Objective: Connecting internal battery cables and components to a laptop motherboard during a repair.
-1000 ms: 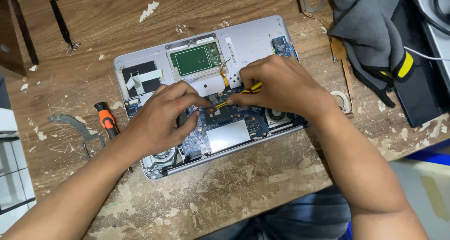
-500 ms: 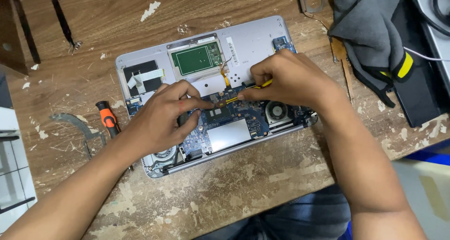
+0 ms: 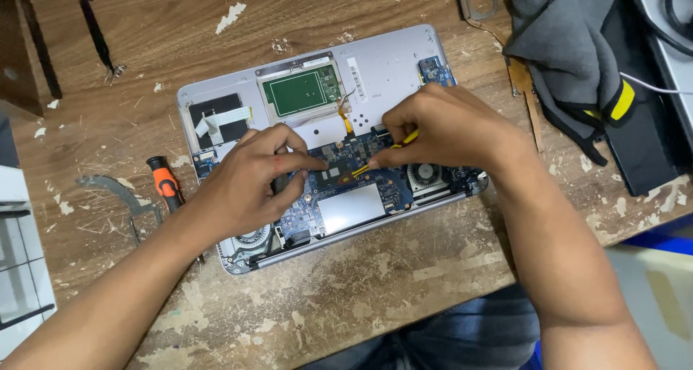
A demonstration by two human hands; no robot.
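Both hands have shifted only slightly over the last second: the right hand (image 3: 451, 128) has slid a little toward the rear edge of the opened laptop (image 3: 328, 142), and the yellow-handled tool (image 3: 390, 153) it pinches now angles down with its tip on the blue circuit board (image 3: 346, 171). That grip is narrow, thumb and fingers closed around the tool's shaft. The left hand (image 3: 249, 186) stays pressed on the board's left part, fingers curled and pointing toward the tool tip; whether it pinches anything small there I cannot tell. Such small movement suggests fine work at one spot on the board rather than a change of place.

Around that spot, the laptop lies bottom-open in the middle of the worn wooden counter (image 3: 361, 298), with a green panel (image 3: 299, 92) near its rear edge and a round fan (image 3: 426, 175) just right of the tool. An orange-handled screwdriver (image 3: 166, 186) lies on the counter just left of the laptop, near the left wrist. A grey cloth (image 3: 570, 49) sits well apart at the far right.
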